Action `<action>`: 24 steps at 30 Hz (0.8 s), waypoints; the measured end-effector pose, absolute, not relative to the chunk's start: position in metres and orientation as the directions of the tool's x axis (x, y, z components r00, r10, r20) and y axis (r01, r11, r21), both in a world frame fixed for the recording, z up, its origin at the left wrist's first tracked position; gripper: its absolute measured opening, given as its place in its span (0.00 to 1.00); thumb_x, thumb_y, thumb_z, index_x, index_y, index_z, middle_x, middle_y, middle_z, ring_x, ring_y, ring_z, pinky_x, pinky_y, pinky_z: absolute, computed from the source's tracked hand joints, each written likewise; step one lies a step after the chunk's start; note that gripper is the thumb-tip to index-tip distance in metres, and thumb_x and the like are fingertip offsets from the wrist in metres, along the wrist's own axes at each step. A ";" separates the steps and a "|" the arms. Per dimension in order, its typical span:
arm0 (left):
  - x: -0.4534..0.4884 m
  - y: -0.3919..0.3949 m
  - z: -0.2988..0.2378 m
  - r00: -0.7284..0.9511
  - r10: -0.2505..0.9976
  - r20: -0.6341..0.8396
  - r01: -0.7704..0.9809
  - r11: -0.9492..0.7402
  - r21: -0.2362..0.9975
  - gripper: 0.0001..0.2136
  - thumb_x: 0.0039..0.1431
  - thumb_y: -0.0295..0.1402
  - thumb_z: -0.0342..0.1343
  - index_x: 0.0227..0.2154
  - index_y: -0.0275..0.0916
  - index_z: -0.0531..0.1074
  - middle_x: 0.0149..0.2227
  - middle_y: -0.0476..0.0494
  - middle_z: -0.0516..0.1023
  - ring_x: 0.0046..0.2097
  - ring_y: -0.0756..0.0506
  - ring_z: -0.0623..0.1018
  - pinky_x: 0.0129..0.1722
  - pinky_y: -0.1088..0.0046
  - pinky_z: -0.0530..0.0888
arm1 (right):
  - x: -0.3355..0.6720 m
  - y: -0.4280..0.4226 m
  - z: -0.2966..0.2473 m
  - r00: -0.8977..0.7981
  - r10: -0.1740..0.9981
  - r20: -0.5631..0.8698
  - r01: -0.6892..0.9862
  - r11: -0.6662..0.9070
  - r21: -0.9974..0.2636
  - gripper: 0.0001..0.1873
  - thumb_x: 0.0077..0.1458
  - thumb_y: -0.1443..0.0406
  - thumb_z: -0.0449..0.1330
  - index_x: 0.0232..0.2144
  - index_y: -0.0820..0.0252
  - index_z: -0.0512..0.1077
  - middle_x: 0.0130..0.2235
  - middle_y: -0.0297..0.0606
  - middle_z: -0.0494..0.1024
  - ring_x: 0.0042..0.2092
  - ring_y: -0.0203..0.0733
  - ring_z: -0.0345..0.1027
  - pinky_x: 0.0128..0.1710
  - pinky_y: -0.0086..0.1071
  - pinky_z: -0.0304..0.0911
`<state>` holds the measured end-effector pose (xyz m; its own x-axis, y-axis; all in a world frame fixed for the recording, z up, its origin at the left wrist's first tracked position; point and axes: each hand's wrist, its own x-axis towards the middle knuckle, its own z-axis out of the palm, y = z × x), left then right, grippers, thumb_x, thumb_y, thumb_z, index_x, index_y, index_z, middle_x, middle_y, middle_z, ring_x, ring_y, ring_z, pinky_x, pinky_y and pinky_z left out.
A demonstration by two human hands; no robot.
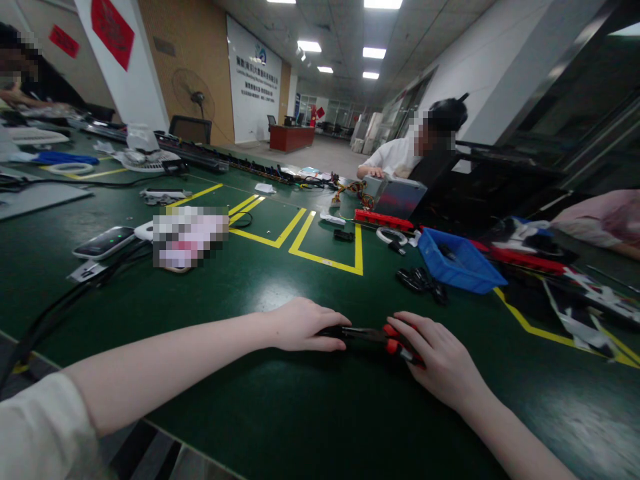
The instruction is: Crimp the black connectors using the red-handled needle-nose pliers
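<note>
In the head view, my right hand [440,350] is closed around the red-and-black handles of a pair of pliers [374,335]. The jaws of the pliers point left, toward my left hand [303,325]. Between its thumb and fingers, my left hand pinches a small black piece [332,331] that meets the jaw end. Its exact kind is unclear, and my fingers hide part of it. Both hands are just above the green table [320,413]. Beyond them, a small black block [343,235] lies near a yellow-taped outline.
A blue bin [463,273] stands right, with black cables [420,283] beside it. Left are a phone-like device [104,243] and cords. A grey metal box [400,198] stands across the table near a seated person [395,157]. Other people sit at far left and far right.
</note>
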<state>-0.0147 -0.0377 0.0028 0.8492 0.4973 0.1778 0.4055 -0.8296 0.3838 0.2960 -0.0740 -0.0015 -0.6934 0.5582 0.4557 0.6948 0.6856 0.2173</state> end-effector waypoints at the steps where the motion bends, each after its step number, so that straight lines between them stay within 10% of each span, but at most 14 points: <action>1: -0.015 -0.038 0.002 0.848 0.499 0.181 0.407 -0.831 0.380 0.22 0.68 0.48 0.48 0.56 0.39 0.68 0.43 0.42 0.81 0.39 0.44 0.81 0.33 0.73 0.70 | 0.296 -0.074 -0.002 -0.694 0.558 0.455 0.693 0.689 0.214 0.30 0.51 0.73 0.54 0.58 0.60 0.65 0.52 0.47 0.74 0.49 0.47 0.71 0.45 0.40 0.70; 24: -0.017 -0.034 0.000 0.876 0.404 0.264 0.323 -0.897 0.303 0.16 0.69 0.39 0.49 0.54 0.41 0.71 0.53 0.38 0.73 0.53 0.40 0.73 0.52 0.62 0.69 | 0.297 -0.074 -0.003 -0.673 0.553 0.490 0.715 0.655 0.244 0.27 0.53 0.71 0.56 0.56 0.61 0.66 0.51 0.48 0.74 0.50 0.48 0.70 0.46 0.39 0.68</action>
